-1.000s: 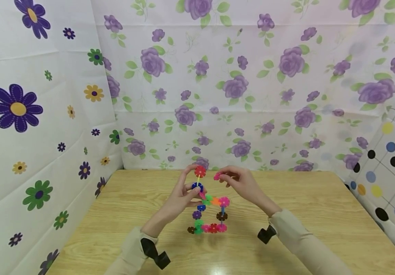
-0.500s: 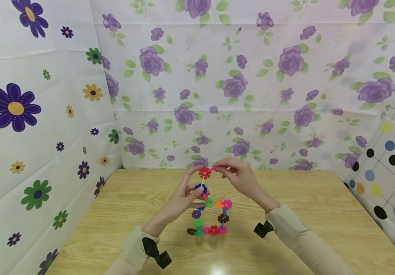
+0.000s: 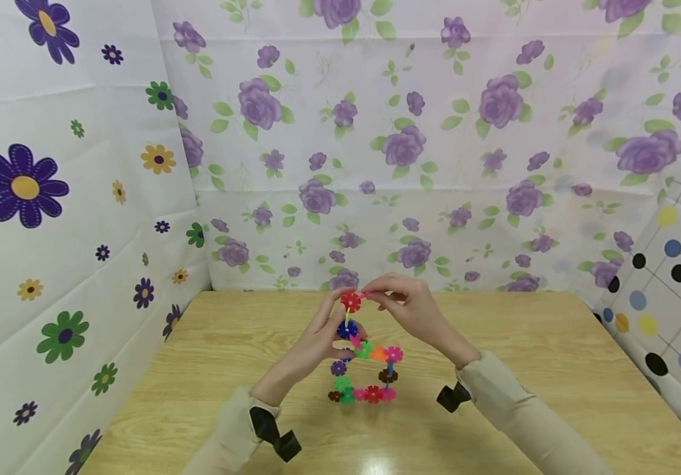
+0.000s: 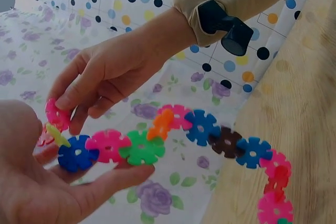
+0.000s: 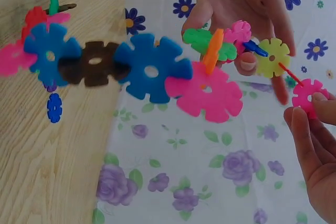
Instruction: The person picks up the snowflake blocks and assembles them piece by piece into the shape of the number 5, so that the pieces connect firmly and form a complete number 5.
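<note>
A chain of notched plastic snowflake discs forms a square loop, with a short upright branch on top. My left hand [image 3: 322, 333] holds that branch around the blue disc [image 4: 79, 153] and the red disc [image 3: 351, 302]. Between those two sits a yellow disc [image 5: 273, 57]. With thumb and fingertips my right hand [image 3: 405, 307] pinches a pink disc [image 5: 310, 98], its edge meeting the red disc. Lower in the loop, a green disc [image 4: 143, 147] lies by the left thumb, followed by an orange disc [image 5: 213, 53] and a brown disc [image 5: 95, 62].
The loop's bottom row, with a red disc [image 3: 373, 394] in it, is close over the wooden table [image 3: 494, 409]. Floral cloth [image 3: 435, 165] hangs behind the table's far edge. A black wrist mount [image 3: 454, 397] is strapped to each sleeve.
My right hand has moved left, bringing the pink disc from a gap away to the red disc's edge. The left thumb has shifted up from the blue disc toward the red one.
</note>
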Tool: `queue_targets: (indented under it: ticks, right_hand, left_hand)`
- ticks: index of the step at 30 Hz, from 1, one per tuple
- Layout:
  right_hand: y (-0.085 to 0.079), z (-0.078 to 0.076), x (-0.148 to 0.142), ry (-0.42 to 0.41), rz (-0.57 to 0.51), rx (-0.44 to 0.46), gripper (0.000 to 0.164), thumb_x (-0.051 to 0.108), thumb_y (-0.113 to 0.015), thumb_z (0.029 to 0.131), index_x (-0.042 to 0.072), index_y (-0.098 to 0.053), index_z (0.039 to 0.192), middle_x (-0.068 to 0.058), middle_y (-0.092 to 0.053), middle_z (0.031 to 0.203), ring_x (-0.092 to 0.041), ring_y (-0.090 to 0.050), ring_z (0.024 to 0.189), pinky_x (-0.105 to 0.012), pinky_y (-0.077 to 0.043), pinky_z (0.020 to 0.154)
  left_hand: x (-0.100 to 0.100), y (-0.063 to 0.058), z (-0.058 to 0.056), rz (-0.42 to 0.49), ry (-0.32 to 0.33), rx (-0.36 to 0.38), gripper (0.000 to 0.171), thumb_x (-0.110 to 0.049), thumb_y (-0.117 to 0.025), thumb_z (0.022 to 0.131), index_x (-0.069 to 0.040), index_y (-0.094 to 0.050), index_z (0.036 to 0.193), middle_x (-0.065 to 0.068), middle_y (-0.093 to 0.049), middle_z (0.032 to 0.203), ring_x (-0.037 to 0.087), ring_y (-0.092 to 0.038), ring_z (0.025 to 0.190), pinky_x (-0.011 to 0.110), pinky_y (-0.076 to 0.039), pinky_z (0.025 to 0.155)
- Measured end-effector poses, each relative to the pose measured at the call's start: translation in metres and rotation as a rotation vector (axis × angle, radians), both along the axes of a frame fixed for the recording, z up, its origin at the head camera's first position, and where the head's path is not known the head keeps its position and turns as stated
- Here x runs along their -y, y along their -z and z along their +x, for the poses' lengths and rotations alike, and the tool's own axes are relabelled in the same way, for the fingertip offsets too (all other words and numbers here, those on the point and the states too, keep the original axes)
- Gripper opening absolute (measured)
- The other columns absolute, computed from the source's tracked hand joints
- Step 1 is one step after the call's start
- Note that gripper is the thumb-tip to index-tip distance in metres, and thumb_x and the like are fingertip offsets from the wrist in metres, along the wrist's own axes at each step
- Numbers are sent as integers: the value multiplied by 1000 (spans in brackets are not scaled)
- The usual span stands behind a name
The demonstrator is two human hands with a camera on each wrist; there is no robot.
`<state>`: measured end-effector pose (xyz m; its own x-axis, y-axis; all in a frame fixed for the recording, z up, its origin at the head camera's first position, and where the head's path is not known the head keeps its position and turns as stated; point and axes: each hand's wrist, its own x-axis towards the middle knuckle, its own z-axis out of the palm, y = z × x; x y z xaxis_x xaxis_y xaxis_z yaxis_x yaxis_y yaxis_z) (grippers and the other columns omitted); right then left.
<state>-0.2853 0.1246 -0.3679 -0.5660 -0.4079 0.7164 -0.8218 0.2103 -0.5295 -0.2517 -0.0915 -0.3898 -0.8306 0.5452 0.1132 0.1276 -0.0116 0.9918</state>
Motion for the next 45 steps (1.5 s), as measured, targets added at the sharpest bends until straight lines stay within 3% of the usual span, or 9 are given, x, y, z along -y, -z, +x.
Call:
queue_targets:
  ticks: [7, 15, 21, 27, 31, 39, 45]
  right_hand:
    - [-3, 3, 3, -36, 7, -79, 17, -2, -65, 88, 6, -74, 99, -9, -72, 95, -13, -63, 68, -24, -57, 59]
    - [0, 4, 3, -32, 17, -138, 17, -5, -66, 86, 7, -74, 95, -9, -71, 91, -14, -64, 66, -22, -56, 59]
    - [3, 6, 4, -19, 25, -194, 18, -8, -66, 84, 7, -74, 90, -8, -70, 86, -16, -62, 64, -20, -54, 59]
    - [4, 8, 6, 0, 45, -197, 18, -9, -66, 85, 7, -75, 90, -7, -71, 85, -11, -61, 66, -20, -52, 57]
    - [5, 8, 6, 16, 56, -195, 17, -7, -67, 85, 7, -75, 90, -6, -70, 85, -10, -61, 66, -20, -52, 57]
    - [11, 4, 7, 20, 43, -219, 18, -8, -68, 83, 7, -75, 89, -5, -70, 84, -11, -63, 67, -19, -52, 58]
    - [17, 4, 6, -7, 13, -149, 16, -7, -67, 85, 7, -75, 88, -8, -71, 84, -17, -67, 69, -21, -56, 61]
  left_hand:
    - [-7, -6, 1, -71, -27, -1, 42, -52, -22, 103, -29, -35, 136, 18, -61, 99, 26, -64, 89, 53, -57, 80]
    - [-13, -6, 2, -114, -83, 20, 47, -54, -23, 102, -13, -37, 120, 12, -59, 93, 21, -62, 79, 51, -58, 77]
    - [-13, -4, 3, -122, -91, 28, 50, -54, -23, 102, -8, -37, 117, 12, -59, 93, 20, -60, 73, 44, -60, 71]
    - [-14, -2, 2, -117, -93, 29, 49, -54, -22, 102, -8, -37, 112, 11, -57, 92, 20, -61, 78, 52, -59, 74]
    - [-15, -1, 2, -112, -96, 24, 46, -52, -22, 103, -10, -38, 111, 12, -58, 91, 21, -62, 77, 46, -60, 69]
    - [-16, 2, 2, -131, -100, 20, 48, -53, -20, 103, -15, -39, 125, 14, -57, 95, 22, -66, 84, 48, -60, 69]
    - [-16, 5, 0, -130, -76, 12, 48, -53, -20, 103, -13, -39, 121, 18, -55, 103, 31, -69, 93, 53, -59, 70]
